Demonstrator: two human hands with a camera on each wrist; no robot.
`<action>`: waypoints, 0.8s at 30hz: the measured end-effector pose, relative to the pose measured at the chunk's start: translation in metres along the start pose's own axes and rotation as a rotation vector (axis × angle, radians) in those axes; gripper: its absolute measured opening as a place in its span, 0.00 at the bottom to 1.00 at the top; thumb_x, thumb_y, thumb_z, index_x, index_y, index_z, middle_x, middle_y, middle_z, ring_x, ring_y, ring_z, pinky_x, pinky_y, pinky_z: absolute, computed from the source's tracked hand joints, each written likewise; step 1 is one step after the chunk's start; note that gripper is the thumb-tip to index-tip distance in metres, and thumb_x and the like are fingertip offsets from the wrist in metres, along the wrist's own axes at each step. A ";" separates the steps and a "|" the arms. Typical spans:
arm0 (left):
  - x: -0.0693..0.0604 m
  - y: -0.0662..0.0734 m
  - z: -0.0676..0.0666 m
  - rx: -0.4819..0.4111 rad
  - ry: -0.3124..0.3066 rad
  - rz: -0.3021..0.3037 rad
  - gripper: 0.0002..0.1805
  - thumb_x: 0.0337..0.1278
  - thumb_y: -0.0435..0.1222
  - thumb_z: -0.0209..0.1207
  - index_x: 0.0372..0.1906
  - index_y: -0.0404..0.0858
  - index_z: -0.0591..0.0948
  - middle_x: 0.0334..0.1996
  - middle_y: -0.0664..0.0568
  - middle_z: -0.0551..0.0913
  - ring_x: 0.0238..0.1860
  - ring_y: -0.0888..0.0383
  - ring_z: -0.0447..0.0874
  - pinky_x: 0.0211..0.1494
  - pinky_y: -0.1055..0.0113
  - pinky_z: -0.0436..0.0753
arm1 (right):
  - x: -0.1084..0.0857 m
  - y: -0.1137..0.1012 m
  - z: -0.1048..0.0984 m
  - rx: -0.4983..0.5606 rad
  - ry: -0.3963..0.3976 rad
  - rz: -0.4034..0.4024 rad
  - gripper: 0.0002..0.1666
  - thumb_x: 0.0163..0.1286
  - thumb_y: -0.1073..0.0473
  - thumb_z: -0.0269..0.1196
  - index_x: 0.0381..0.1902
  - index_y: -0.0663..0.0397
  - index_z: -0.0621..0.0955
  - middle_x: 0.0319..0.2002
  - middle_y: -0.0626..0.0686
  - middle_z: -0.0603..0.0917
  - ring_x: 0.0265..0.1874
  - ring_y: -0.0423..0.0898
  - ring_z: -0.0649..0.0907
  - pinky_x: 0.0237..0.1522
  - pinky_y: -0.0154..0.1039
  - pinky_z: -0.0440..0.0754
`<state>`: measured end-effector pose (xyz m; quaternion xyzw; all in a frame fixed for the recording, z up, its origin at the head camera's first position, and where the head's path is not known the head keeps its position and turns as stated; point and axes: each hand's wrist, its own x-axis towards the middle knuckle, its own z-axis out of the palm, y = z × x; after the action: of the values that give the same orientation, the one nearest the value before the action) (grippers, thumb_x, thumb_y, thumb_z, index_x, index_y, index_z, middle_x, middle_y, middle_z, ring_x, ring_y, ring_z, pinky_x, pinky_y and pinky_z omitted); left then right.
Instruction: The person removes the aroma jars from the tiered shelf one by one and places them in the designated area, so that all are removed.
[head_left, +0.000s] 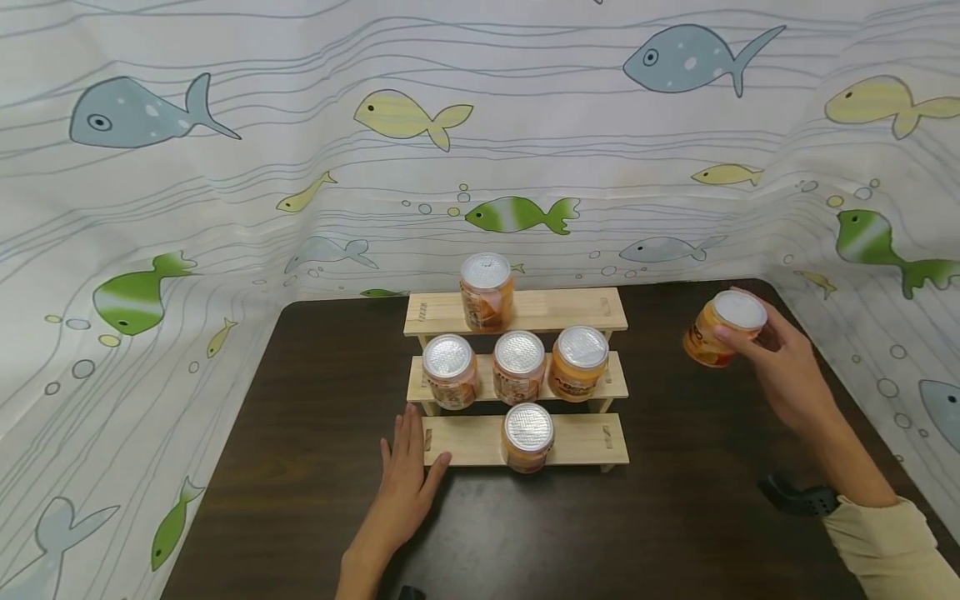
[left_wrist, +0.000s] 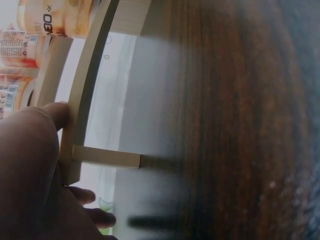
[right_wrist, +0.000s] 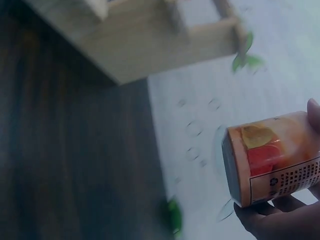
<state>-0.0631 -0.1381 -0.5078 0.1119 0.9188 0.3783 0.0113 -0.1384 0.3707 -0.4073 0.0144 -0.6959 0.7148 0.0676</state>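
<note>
My right hand (head_left: 787, 367) grips a jar (head_left: 711, 333) with a silver lid and orange label, held tilted right of the wooden rack; in the right wrist view the jar (right_wrist: 275, 157) lies sideways between thumb and fingers. My left hand (head_left: 405, 483) rests at the left end of the lowest shelf (head_left: 465, 440), fingers extended, thumb on its front edge. In the left wrist view this hand (left_wrist: 30, 170) touches the shelf board (left_wrist: 82, 95). One jar (head_left: 528, 437) stands on the lowest shelf, three on the middle shelf (head_left: 486, 379), one jar (head_left: 487, 292) on the top shelf.
The three-step rack stands on a dark wooden table (head_left: 322, 500). Behind and beside the table hangs a white curtain (head_left: 420, 50) printed with fish. A black band (head_left: 802, 497) is on my right wrist.
</note>
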 end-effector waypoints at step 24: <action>0.000 0.002 0.000 -0.001 0.013 0.005 0.46 0.87 0.45 0.56 0.87 0.23 0.47 0.88 0.26 0.43 0.87 0.22 0.40 0.80 0.17 0.39 | 0.003 0.091 -0.018 -0.019 0.192 0.041 0.41 0.80 0.68 0.67 0.85 0.45 0.69 0.62 0.36 0.78 0.59 0.33 0.77 0.56 0.15 0.76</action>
<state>-0.0630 -0.1368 -0.5064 0.1116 0.9185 0.3794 0.0044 -0.1506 0.3871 -0.4975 -0.0690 -0.6933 0.7073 0.1194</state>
